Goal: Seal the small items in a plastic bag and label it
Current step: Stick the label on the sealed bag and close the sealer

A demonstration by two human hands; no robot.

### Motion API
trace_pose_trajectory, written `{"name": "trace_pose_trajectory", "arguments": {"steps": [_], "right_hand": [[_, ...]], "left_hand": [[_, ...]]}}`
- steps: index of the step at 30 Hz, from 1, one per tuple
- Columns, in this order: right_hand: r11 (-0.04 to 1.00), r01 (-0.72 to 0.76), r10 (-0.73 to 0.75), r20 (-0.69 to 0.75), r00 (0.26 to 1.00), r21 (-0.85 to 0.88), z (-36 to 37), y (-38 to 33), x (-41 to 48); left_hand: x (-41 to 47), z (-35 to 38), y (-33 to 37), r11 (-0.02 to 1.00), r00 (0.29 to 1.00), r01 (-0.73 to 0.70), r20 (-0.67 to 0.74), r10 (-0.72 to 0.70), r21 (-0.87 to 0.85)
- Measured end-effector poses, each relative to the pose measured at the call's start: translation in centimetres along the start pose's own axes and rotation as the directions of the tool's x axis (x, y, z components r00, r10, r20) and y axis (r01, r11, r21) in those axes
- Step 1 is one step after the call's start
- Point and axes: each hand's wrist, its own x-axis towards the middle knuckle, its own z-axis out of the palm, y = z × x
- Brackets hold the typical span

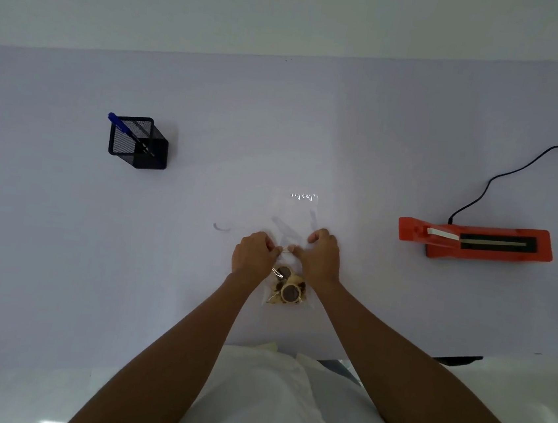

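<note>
A clear plastic bag [296,213] lies flat on the white table [61,240], its far end glinting. Several small round brown and cream items [288,290] sit bunched in its near end. My left hand [254,253] and my right hand [323,255] meet over the bag's middle, fingers curled, both pinching the plastic between them just above the items. A blue pen [116,122] stands in a black mesh holder [138,143] at the far left. An orange heat sealer [474,240] lies at the right.
The sealer's black cord [516,169] runs off toward the far right table edge. A faint curved mark [221,227] shows left of the bag. My white clothing [261,399] fills the near edge.
</note>
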Motion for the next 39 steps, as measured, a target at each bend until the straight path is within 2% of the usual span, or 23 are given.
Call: {"name": "trace_pose_trajectory", "arguments": {"steps": [10, 18, 24, 33, 36, 39], "right_hand": [[0.991, 0.028, -0.027, -0.011, 1.0, 0.127, -1.2, 1.1, 0.2], [1.0, 0.019, -0.019, -0.013, 1.0, -0.001, 0.2, 0.1, -0.1], [0.999, 0.02, -0.02, -0.007, 1.0, 0.037, 0.0, 0.3, 0.1], [0.995, 0.007, -0.007, -0.006, 1.0, 0.098, -1.0, 0.4, 0.2], [0.992, 0.047, -0.044, -0.025, 0.999, 0.119, -1.7, 0.8, -0.3], [0.989, 0.046, -0.036, -0.067, 0.997, 0.142, -2.5, 1.6, -1.4]], "left_hand": [[0.1, -0.1, -0.3, 0.999, 0.999, -0.028, 0.038, 0.028, -0.017], [-0.5, 0.4, 0.8, 0.999, 1.0, 0.009, -0.027, -0.008, 0.051], [-0.2, 0.2, 0.6, 0.999, 0.999, 0.039, -0.001, -0.039, -0.005], [0.1, 0.0, 0.5, 1.0, 1.0, 0.005, 0.024, -0.005, 0.018], [-0.2, 0.0, 0.2, 1.0, 0.999, -0.009, 0.04, 0.01, -0.025], [-1.1, 0.0, -0.6, 0.99, 0.999, -0.032, -0.016, 0.03, -0.14]]}}
